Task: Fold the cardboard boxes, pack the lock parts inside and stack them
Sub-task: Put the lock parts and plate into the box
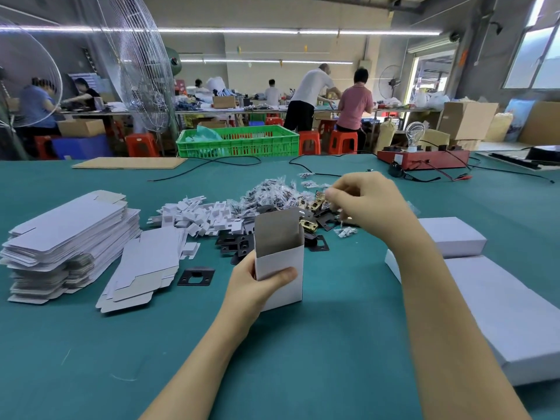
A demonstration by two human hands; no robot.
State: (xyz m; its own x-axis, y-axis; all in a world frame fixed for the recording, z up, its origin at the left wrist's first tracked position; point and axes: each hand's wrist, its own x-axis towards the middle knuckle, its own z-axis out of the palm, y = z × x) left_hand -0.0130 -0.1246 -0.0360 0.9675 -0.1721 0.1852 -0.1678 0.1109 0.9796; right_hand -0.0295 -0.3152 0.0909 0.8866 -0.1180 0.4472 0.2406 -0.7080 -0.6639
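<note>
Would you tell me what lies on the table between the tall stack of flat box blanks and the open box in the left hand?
In the head view: a smaller fanned pile of flat blanks and one black strike plate.

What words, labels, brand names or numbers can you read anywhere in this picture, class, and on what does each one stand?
No text here can be read.
Folded box in the left hand: plain white, no print.
Stack of flat box blanks: blank.
Finished white boxes: blank.
Red tester box: small white label, too small to read.
Brown cartons at the back: no legible marking.
</note>
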